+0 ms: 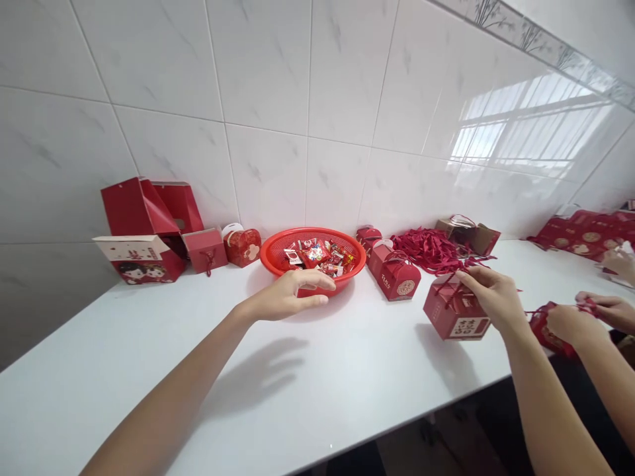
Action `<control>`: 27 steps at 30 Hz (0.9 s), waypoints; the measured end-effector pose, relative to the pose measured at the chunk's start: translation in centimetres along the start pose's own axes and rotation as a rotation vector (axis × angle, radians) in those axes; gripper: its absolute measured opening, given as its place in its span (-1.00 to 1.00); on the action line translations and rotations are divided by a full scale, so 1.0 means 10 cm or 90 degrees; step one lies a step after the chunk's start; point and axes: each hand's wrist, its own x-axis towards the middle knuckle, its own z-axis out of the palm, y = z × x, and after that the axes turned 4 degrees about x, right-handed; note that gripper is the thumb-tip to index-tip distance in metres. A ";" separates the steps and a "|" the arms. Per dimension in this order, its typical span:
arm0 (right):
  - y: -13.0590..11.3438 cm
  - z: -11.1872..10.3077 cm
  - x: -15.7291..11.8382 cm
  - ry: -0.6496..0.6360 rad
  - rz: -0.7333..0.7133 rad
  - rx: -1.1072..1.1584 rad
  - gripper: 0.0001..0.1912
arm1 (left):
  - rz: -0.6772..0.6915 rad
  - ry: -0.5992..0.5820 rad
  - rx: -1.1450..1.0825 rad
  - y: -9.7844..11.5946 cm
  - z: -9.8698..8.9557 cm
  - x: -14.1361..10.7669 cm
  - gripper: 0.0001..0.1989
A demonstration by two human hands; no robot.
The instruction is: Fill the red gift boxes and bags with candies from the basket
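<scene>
My left hand [297, 294] hovers above the white table, fingers stretched out and holding nothing. Just behind it stands a red plastic basket [275, 272] with wrapped candies [317, 254] inside. Over on the right, my right hand [496, 294] pinches the top of a red gift box [454, 311] by its ribbon. A square panel with characters shows on the box's front. The box is lifted a little off the table and casts a shadow below it.
Several red boxes [143, 258] stand at the left by the tiled wall. More red boxes [397, 274] and a heap of red ribbons [426, 248] lie right of the basket. At far right, a co-worker's hands [578, 324] handle a red item. The table edge [397, 426] runs along the front.
</scene>
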 end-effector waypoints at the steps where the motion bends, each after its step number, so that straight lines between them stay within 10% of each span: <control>1: 0.11 -0.02 0.11 -0.001 -0.016 -0.074 -0.67 | -0.015 -0.007 -0.009 -0.06 0.00 0.01 -0.66; 4: 0.37 0.05 0.46 0.007 0.018 -0.264 -0.78 | -0.060 -0.024 -0.055 -0.19 -0.01 0.03 -0.64; 14: 0.70 0.81 1.22 0.108 0.075 -0.215 -0.86 | -0.108 -0.016 -0.104 -0.26 -0.06 0.00 -0.66; 27: 0.28 1.05 0.99 0.133 -0.038 -0.035 -0.80 | -0.108 0.002 -0.159 -0.37 -0.02 0.00 -0.69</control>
